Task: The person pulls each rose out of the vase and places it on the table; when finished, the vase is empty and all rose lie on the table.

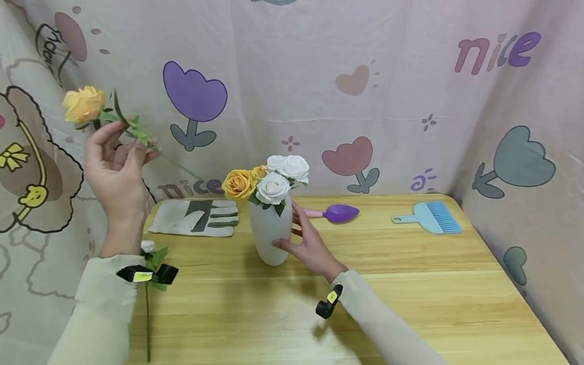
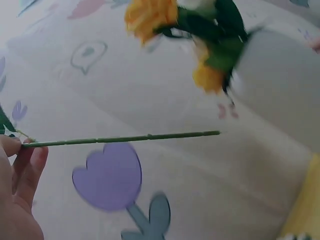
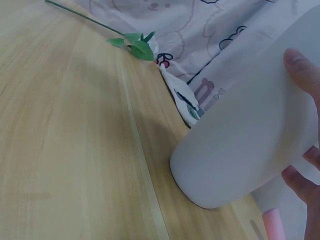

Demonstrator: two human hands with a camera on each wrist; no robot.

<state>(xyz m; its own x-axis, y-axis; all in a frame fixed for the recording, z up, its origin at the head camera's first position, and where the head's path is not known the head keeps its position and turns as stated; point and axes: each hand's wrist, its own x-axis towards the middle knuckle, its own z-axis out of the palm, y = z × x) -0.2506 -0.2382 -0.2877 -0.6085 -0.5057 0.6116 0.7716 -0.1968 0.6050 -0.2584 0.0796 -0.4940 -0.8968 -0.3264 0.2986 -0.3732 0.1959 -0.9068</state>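
Observation:
My left hand (image 1: 118, 166) pinches the stem of a yellow rose (image 1: 84, 105) raised at the upper left, its bloom tilted to the left. In the left wrist view the bare green stem (image 2: 125, 138) stretches out from the fingertips toward the vase. A white vase (image 1: 271, 235) stands on the table, holding white roses (image 1: 274, 188) and yellow-orange roses (image 1: 238, 185). Around the right side of the vase my right hand (image 1: 308, 243) rests, thumb in front and fingers behind. The right wrist view shows the vase's base and part of that hand.
Behind the vase lie a grey-white glove (image 1: 193, 217) and a purple trowel (image 1: 341, 213). A blue dustpan with brush (image 1: 429, 218) is at the back right. On the table's left side lies a white rose (image 3: 142, 49) with a long stem. A printed curtain hangs behind.

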